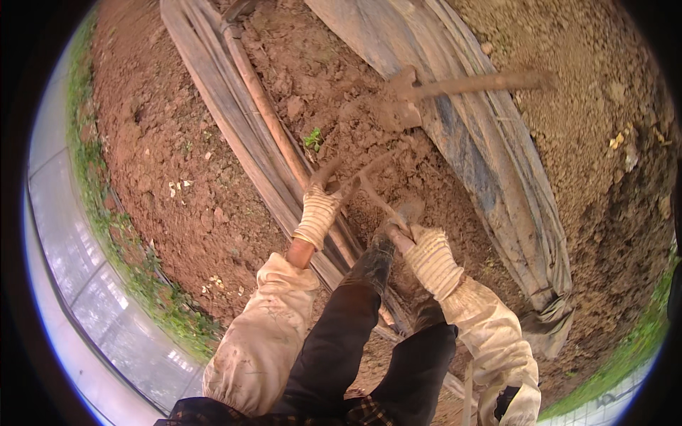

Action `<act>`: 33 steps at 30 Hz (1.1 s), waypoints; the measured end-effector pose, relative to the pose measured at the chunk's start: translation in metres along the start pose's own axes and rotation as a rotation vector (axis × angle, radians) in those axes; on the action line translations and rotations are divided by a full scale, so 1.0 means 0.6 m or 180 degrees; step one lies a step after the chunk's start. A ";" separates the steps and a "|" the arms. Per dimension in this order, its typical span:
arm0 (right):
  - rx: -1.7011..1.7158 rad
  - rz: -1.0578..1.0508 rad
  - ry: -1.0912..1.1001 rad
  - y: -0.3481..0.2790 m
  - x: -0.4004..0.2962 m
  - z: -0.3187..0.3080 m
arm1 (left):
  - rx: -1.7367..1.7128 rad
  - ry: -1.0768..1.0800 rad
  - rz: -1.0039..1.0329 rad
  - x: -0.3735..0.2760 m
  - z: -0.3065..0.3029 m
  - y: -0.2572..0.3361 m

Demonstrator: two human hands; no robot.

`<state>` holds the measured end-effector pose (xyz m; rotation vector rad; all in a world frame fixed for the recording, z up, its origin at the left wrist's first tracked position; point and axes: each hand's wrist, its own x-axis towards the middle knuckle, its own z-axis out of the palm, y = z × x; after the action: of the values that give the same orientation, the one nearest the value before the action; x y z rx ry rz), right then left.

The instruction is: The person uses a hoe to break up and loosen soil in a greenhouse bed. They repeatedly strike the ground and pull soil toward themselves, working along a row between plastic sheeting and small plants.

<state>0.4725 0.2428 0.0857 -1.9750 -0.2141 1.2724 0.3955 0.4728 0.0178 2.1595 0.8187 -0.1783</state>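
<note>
My left hand, in a striped, soil-stained glove, has its fingers spread apart. One fingertip comes close to a thin, forked brown stick or root; whether they touch is unclear. My right hand, also gloved, is closed around the lower end of that forked piece. Below both hands is loose, damp brown soil. A small green seedling grows a little ahead of my left hand. Farther ahead, a soil-caked hoe has its blade against the ground, its handle pointing right and its outline blurred.
A long wooden-handled tool lies along a folded, dirty sheet on the left. Another bunched sheet runs along the right. My boot stands in the trench between them. Grass and plastic sheeting border the far left.
</note>
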 end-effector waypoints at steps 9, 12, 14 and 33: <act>-0.1112 -0.0340 -0.1204 0.062 -0.015 -0.040 | -0.2332 -0.0996 -0.1759 -0.044 -0.015 0.020; -0.1149 -0.0618 -0.1253 0.075 -0.044 -0.048 | -0.2647 -0.1783 -0.1667 -0.049 -0.011 0.058; -0.1418 -0.0564 -0.1376 0.087 -0.056 -0.048 | -0.2585 -0.1983 -0.1004 -0.062 0.011 0.104; -0.0853 -0.1156 -0.0928 0.120 -0.176 -0.087 | -0.3124 -0.1628 -0.2146 -0.122 0.066 0.133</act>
<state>0.4464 0.1122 0.1229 -1.8451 -0.8854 1.3328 0.3926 0.3703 0.0703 0.8241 1.0061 -0.5163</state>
